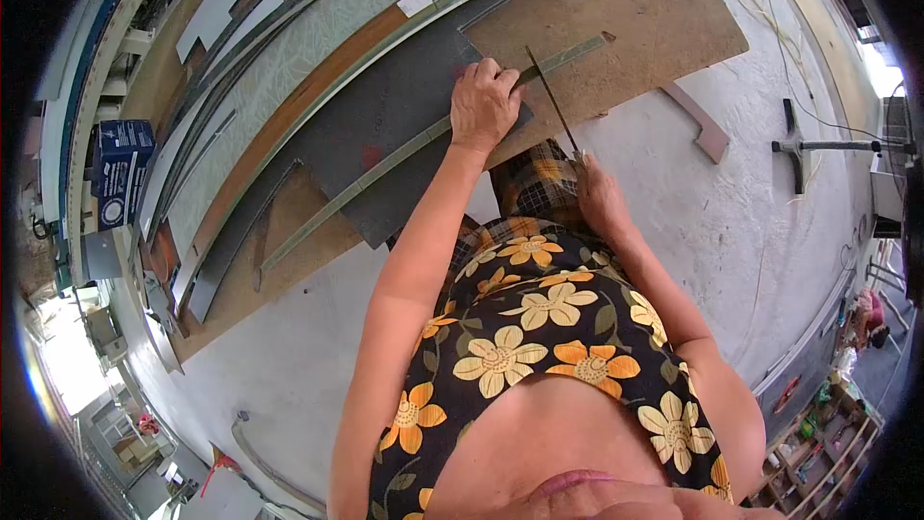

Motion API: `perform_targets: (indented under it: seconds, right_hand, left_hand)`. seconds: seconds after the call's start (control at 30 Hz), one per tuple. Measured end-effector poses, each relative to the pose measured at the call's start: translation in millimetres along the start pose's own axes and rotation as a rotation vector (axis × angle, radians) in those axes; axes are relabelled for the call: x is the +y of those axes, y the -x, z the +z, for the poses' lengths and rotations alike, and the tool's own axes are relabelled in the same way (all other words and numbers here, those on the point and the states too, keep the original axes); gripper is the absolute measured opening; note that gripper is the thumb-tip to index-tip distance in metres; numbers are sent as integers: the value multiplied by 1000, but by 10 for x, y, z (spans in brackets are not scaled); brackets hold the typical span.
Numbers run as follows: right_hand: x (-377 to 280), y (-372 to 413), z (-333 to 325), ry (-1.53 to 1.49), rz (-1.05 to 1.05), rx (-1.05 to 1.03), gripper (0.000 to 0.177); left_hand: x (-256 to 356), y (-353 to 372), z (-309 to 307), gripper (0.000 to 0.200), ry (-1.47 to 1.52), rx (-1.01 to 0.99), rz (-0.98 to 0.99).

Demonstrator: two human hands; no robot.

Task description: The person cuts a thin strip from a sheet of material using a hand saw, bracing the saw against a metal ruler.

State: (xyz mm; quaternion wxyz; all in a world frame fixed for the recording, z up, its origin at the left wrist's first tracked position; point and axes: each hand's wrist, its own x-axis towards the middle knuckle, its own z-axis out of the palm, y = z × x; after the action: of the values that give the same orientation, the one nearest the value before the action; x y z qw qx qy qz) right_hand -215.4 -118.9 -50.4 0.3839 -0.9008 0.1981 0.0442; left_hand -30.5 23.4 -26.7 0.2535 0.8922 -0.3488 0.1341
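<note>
My left hand (pixel 486 101) is closed over a long, narrow greenish strip (pixel 385 170), holding it down on a dark flat sheet (pixel 361 116). The strip runs diagonally, and its far end lies over a brown board (pixel 654 5). In my right hand (pixel 601 195) is a long, thin, saw-like blade (pixel 551 92), its handle end mostly hidden by my fingers. The blade points away from me and crosses the strip just right of my left hand. I cannot make out any teeth or whether it cuts into the strip.
Stacked long panels and strips (pixel 289 101) lie along the left and far side. A blue box (pixel 124 174) stands at the left. An angled brown piece (pixel 700 124) and a black clamp-like bar (pixel 795 147) lie on the pale surface (pixel 731 222) at right, with a loose cord beyond.
</note>
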Motion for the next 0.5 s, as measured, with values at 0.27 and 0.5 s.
perform_targets:
  seconds: [0.27,0.5]
  right_hand:
    - [-489,-930,-18,41,-83,64,29]
    - [-46,-29,-45,-15,33,-35,27]
  left_hand:
    - [-1,6,-4,22,-40,-8,14]
    - [9,-8,-3,25,-39,-17,7]
